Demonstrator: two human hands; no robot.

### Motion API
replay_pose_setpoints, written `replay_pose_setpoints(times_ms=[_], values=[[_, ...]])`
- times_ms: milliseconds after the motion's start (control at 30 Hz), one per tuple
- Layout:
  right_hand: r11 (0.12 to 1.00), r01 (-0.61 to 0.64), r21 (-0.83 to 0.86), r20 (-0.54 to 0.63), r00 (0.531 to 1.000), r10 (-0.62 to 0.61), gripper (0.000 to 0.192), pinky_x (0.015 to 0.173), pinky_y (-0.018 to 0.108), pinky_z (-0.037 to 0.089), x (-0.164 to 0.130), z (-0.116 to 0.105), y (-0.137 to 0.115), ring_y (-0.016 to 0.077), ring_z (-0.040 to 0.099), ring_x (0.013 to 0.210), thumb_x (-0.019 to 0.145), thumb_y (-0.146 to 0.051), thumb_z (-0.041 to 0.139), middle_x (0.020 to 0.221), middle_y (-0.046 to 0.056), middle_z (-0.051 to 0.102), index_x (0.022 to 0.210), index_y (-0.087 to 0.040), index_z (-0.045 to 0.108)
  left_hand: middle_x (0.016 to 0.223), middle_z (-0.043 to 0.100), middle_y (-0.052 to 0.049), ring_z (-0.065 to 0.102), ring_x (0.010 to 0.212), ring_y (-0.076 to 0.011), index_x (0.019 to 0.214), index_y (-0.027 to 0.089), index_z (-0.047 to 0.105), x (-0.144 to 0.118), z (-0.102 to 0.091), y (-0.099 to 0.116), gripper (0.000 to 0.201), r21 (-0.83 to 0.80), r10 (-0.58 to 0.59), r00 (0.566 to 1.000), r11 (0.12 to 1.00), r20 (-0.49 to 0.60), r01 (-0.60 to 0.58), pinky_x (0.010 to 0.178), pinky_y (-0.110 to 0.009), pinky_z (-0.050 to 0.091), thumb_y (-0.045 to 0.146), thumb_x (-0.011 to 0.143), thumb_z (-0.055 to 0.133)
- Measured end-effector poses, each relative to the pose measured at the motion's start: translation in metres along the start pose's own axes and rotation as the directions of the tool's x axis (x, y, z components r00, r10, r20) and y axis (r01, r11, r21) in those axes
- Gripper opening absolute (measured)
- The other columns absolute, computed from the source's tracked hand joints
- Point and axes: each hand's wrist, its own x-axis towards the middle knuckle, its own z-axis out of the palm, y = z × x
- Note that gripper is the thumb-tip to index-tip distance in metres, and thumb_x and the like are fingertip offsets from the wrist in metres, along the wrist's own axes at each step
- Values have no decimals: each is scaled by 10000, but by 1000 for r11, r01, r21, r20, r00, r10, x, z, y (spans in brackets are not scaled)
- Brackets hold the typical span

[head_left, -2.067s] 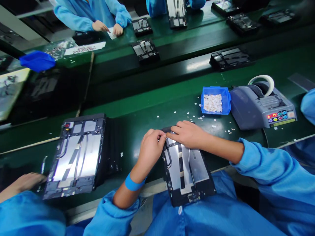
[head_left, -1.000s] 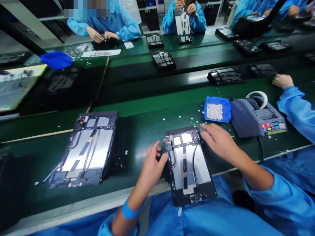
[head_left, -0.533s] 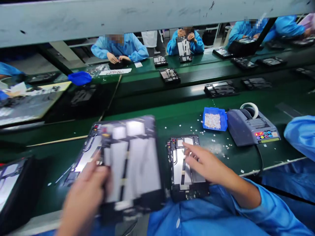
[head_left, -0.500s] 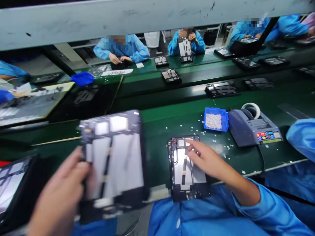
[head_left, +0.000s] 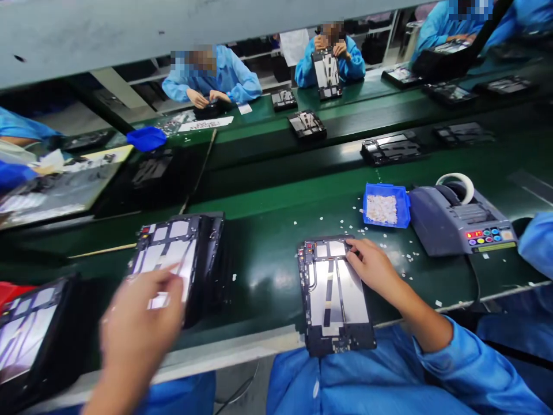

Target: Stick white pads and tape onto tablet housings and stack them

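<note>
An opened tablet (head_left: 334, 300) with silver plates and black cables lies face down at the bench's near edge, in front of me. My right hand (head_left: 375, 270) grips its far right corner, thumb on the plate and fingers along the edge. At the left, a second opened tablet (head_left: 166, 251) lies on top of a dark stack. My left hand (head_left: 138, 325) is blurred and hovers over that tablet's near end with its fingers spread, holding nothing.
A blue tray (head_left: 401, 206) of small white pieces and a grey tape dispenser (head_left: 458, 222) stand to the right; white bits litter the green mat. Another tablet (head_left: 26, 328) lies at the far left. A co-worker's blue sleeve (head_left: 536, 242) is at the right. More tablets ride the belt (head_left: 391, 148); people work opposite.
My left hand held the second tablet up in the air and carried it left; it now lies on the stack and the hand is off it. My right hand slid to the corner.
</note>
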Motion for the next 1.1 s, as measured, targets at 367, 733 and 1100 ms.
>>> replay_pose_setpoints(times_ms=[367,733,1100], values=[[996,91,-24,24,996,-90,302,889,370,527,-5,-4,-15,239,669,969,973,-244,560,1027,89,714,1220,-181,722,969,587,-50,541,846,-209,1164,321,738,53,194,75,400,-68,502,709,836,495,-544,748,-287,457,76,915,541],[905,-132,404,372,928,-31,116,608,220,424,50,42,-46,122,599,655,869,-161,614,742,-18,708,874,-176,729,960,719,-61,663,953,-207,870,259,708,11,201,48,189,-376,427,888,861,170,-342,893,-350,543,213,943,540],[919,-80,385,188,982,7,110,654,245,445,35,46,-48,133,605,696,873,-179,617,819,-6,703,941,-186,704,1007,735,-68,708,926,-189,1097,199,627,-14,205,74,345,-740,-21,935,606,353,293,876,-338,566,261,775,734]])
